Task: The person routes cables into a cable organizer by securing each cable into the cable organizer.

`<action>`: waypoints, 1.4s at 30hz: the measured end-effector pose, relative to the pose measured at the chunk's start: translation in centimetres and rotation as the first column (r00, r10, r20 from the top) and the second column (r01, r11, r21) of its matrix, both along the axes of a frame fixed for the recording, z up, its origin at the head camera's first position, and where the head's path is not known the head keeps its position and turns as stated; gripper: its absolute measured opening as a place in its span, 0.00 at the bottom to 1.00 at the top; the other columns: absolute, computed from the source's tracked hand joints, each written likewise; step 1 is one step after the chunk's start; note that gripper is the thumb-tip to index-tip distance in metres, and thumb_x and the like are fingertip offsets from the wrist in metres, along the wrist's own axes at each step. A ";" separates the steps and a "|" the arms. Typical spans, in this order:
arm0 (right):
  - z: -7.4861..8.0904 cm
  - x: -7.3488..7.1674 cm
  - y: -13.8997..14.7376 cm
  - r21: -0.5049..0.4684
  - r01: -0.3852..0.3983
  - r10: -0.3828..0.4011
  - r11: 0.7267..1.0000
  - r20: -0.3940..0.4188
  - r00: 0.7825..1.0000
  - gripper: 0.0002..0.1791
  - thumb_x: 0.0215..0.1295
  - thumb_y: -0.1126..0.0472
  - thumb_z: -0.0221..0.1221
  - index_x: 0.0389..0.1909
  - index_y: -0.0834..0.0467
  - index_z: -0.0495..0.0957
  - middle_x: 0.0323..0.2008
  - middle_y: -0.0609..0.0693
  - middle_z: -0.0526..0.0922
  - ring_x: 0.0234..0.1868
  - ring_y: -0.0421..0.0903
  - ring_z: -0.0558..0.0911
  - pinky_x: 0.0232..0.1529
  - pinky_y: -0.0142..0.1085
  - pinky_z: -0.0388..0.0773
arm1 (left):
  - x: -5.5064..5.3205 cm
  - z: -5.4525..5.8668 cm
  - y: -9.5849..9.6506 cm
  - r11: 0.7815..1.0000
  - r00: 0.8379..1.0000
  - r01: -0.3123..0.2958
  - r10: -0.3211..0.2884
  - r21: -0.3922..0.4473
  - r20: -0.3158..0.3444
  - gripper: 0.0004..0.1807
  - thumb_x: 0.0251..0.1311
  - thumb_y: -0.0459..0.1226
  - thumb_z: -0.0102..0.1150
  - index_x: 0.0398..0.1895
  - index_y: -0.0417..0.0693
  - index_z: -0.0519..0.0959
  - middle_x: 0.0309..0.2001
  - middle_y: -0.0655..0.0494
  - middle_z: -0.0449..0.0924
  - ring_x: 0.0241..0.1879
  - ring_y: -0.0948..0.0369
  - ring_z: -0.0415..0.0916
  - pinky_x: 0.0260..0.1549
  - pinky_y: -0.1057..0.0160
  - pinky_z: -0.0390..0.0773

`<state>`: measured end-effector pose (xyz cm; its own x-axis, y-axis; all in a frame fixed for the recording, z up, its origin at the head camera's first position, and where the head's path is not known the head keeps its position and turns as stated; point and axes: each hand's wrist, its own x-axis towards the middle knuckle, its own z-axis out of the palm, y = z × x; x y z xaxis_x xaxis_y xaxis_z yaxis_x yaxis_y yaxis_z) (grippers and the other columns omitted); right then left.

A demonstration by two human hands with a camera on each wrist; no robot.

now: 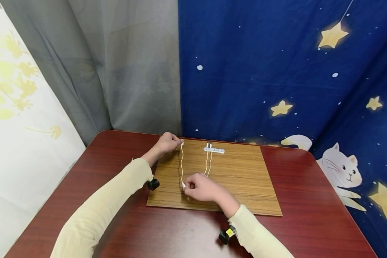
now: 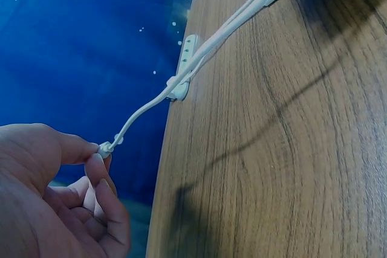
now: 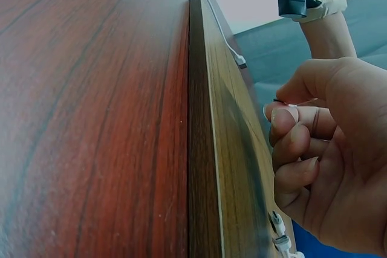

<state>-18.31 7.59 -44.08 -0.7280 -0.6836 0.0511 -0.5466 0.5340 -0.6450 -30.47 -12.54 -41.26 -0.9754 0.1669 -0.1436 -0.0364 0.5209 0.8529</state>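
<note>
A short white cable (image 1: 182,163) is stretched above the wooden board (image 1: 242,186). My left hand (image 1: 169,142) pinches its far end between thumb and fingers, at the board's back left edge. Close up in the left wrist view, that hand (image 2: 60,191) holds the small white plug (image 2: 106,148). The near end is in my right hand (image 1: 201,187), pinched over the front of the board. In the right wrist view, the fingers of this hand (image 3: 338,143) mostly cover the plug.
A white cable clip strip (image 1: 217,150) sits near the board's back edge, with two white cables (image 1: 209,161) in its left slots. Another white cable (image 3: 221,25) lies beyond the board in the right wrist view. Curtains hang behind the dark red table (image 1: 309,200).
</note>
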 end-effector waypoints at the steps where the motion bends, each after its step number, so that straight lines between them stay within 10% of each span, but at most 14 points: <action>1: 0.0 0.0 0.1 -0.002 0.000 0.000 1.000 0.004 1.000 0.15 0.60 0.67 0.60 0.18 0.50 0.72 0.14 0.37 0.66 0.18 0.34 0.66 0.23 0.31 0.63 | 0.0 0.0 0.1 1.000 1.000 0.002 -0.002 0.004 0.000 0.20 0.74 0.41 0.58 0.28 0.33 0.81 0.15 0.55 0.67 0.15 0.62 0.59 0.21 0.61 0.62; 42: 0.5 0.0 0.6 0.030 0.059 -0.058 0.998 -0.027 0.998 0.15 0.59 0.66 0.60 0.16 0.50 0.69 0.14 0.38 0.66 0.16 0.35 0.66 0.22 0.32 0.63 | -1.1 0.2 3.0 1.000 1.000 -0.026 0.026 -0.003 -0.002 0.16 0.72 0.44 0.61 0.30 0.41 0.82 0.26 0.45 0.79 0.18 0.62 0.63 0.20 0.65 0.62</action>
<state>-18.35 8.23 -43.61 -0.7655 -0.6415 0.0499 -0.5303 0.5851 -0.6136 -31.59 -9.57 -41.01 -0.9797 0.1410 -0.1424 -0.0487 0.5220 0.8515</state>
